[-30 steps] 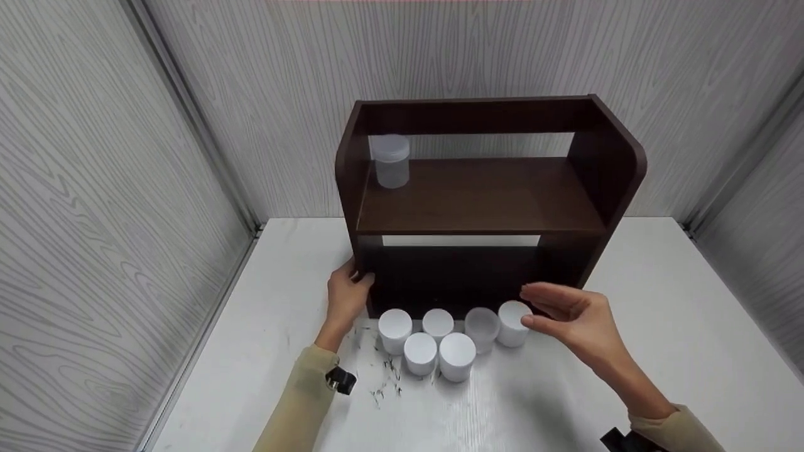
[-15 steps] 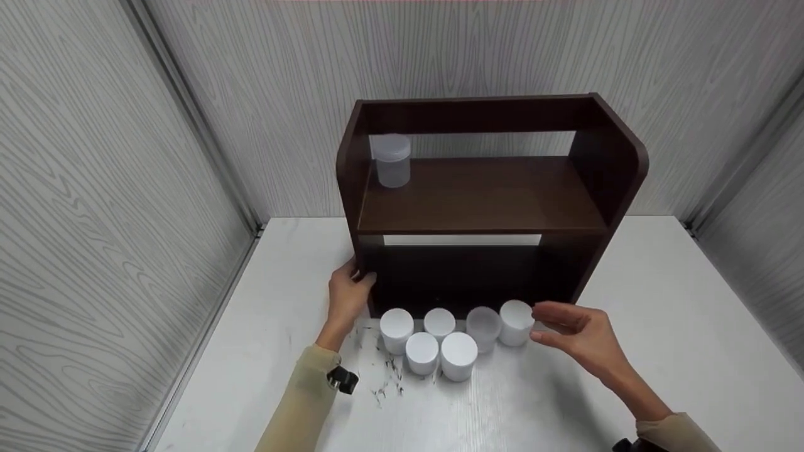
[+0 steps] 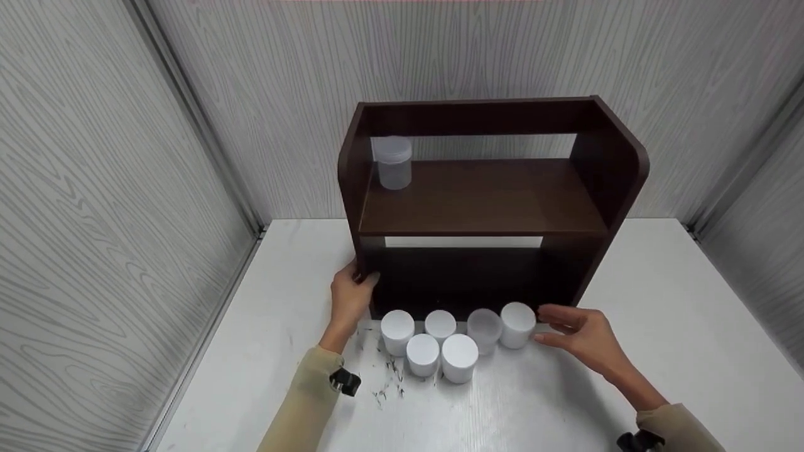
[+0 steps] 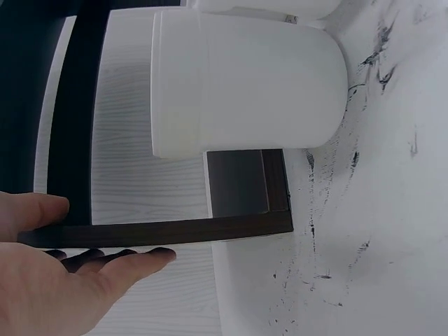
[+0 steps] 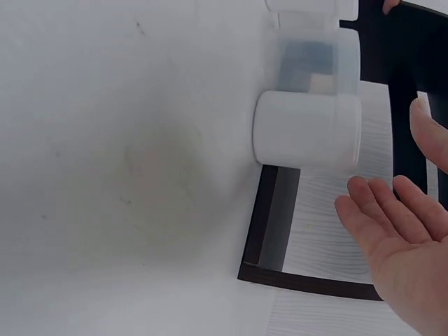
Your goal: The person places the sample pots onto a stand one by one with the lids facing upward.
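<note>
The right hand point(image 3: 581, 339), fingers spread and holding nothing, sits just right of the rightmost white cylindrical plastic jar point(image 3: 517, 324), fingertips at its side. The jar stands upright, lid up, on the white table point(image 3: 659, 326) before the dark brown wooden shelf point(image 3: 483, 201).

Grey wood-grain walls point(image 3: 94, 188), white table point(image 3: 659, 301)

no readable text or labels anywhere
</note>
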Motion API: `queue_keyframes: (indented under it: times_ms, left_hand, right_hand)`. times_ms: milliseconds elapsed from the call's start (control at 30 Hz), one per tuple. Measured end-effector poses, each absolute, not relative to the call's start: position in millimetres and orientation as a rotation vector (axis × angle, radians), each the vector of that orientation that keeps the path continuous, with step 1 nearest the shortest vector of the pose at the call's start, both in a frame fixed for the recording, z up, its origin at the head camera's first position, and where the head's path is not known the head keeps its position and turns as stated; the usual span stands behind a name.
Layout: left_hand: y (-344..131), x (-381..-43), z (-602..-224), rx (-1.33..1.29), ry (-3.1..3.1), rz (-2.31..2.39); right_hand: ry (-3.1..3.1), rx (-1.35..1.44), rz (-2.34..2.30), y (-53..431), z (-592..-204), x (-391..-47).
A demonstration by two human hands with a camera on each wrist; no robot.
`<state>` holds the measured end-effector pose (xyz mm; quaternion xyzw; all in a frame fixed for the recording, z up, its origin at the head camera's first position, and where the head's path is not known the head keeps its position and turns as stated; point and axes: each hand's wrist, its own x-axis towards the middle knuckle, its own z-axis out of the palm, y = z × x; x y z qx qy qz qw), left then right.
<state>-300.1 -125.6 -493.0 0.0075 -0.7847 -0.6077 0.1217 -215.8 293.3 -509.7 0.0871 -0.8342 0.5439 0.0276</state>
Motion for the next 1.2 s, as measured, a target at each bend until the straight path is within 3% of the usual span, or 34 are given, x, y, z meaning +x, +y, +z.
queue_keyframes:
  times_ms: [1200]
  left_hand:
    - [-118, -296, -491, 0.023, -2.208, -1.763]
  right_hand:
    - [-2.592, 0.398, 1.790, 294, -534, -253]
